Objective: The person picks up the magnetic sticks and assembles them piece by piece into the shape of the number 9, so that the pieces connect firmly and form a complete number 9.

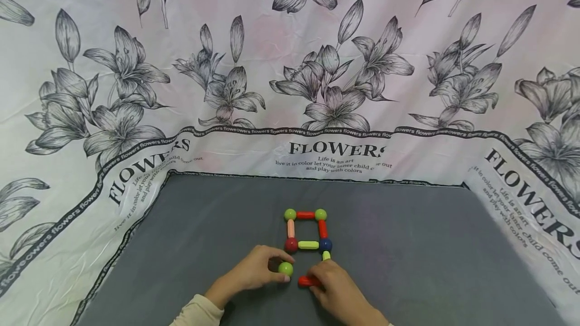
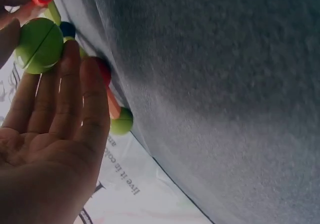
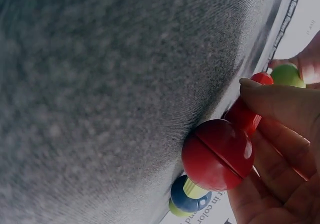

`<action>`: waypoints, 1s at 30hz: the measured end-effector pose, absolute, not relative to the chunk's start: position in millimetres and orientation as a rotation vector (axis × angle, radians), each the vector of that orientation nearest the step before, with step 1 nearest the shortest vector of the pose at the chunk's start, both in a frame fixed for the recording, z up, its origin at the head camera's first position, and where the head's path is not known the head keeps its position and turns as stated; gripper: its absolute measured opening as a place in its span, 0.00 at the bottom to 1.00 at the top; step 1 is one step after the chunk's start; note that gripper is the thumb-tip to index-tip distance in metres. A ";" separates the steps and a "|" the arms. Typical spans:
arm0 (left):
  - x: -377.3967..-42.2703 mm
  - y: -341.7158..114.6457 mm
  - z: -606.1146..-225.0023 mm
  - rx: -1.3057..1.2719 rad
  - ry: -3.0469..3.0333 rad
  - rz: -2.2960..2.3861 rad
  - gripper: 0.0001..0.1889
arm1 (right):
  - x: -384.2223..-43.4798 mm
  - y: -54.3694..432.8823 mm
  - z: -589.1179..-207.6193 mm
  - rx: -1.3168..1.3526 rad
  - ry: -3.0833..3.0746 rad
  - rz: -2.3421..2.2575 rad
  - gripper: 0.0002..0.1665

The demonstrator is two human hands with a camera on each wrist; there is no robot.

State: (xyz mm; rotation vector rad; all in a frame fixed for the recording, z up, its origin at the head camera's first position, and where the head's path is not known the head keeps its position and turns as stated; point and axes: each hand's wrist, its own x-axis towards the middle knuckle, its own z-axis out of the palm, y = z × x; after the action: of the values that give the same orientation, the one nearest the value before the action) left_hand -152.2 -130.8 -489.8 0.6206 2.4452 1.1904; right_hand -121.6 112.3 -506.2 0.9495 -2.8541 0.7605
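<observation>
My left hand (image 1: pixel 262 268) pinches a light green ball (image 1: pixel 285 268) between thumb and fingertips; the same green ball (image 2: pixel 40 45) shows large in the left wrist view. To its right, my right hand (image 1: pixel 337 288) grips a red rod (image 1: pixel 308 281), its free end pointing toward the green ball, with a gap between. In the right wrist view a red ball (image 3: pixel 218 154) sits at the rod's other end, joined to a yellow-green rod (image 3: pixel 194 189); the head view hides this ball behind the right hand. The yellow-green rod (image 1: pixel 326 255) leads up to a blue ball (image 1: pixel 325 244).
Beyond the hands lies a square of rods and balls: green balls (image 1: pixel 320 214) at the far corners, a dark red ball (image 1: pixel 291 244) at near left, with red, salmon and yellow-green rods between. The grey tabletop (image 1: pixel 408 245) meets a flower-printed cloth (image 1: pixel 340 155) behind.
</observation>
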 end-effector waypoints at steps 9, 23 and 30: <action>-141.3 -120.0 -498.6 0.678 2.521 1.082 0.16 | -120.0 114.4 -505.3 0.901 -2.877 0.829 0.13; -136.7 -109.1 -500.5 0.669 2.581 0.968 0.16 | -118.8 112.6 -504.2 0.919 -2.866 0.852 0.12; -148.0 -117.7 -491.5 0.611 2.592 1.017 0.30 | -120.0 115.0 -499.6 0.824 -2.876 0.927 0.10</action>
State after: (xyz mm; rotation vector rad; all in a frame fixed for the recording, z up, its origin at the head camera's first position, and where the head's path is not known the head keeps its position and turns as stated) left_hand -148.0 -117.7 -491.5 0.6111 2.5924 1.0169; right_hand -120.0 115.0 -499.6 0.8240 -2.8763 0.9267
